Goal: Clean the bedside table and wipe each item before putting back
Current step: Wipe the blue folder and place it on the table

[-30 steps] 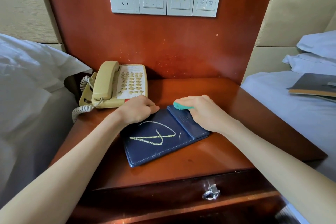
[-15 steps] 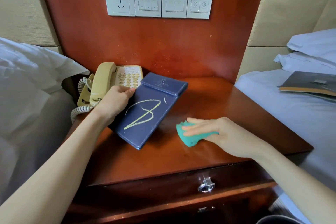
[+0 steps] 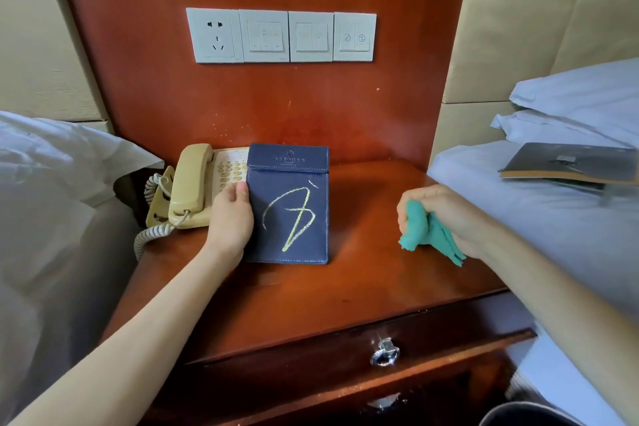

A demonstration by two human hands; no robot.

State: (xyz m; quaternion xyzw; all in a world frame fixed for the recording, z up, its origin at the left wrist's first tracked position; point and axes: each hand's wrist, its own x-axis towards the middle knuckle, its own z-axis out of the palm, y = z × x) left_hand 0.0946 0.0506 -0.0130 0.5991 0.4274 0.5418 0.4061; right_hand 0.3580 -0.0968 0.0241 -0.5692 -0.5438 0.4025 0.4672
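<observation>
Reddish-brown wood forms the bedside table [image 3: 311,301], whose single drawer [image 3: 345,367] is seen shut behind a ring pull [image 3: 384,354], so its contents cannot be told. At the lower right corner the dark rim of a bin [image 3: 529,416] is cut off by the frame edge, and nothing inside it can be made out.

A navy leather folder [image 3: 288,207], marked with a yellow chalk-like scribble [image 3: 290,216], is held upright on the tabletop with its lower edge resting on the wood. It is gripped along its left edge by the left hand [image 3: 231,218], the thumb laid on the front face and the fingers hidden behind. The keypad of a beige telephone [image 3: 198,187] is partly covered by the folder and that hand; its coiled cord [image 3: 152,235] is seen hanging off the left side of the table.

A teal cloth [image 3: 423,230] is bunched in the curled fingers of the right hand [image 3: 446,214], which is held just above the right part of the tabletop, well apart from the folder; loose ends of the cloth hang below the palm.

A row of wall switches [image 3: 281,35] is fixed to the wooden panel behind. On the bed at the right a dark booklet [image 3: 570,162] is lain, cut off by the frame edge; the small gold lettering on the folder's flap cannot be read.
</observation>
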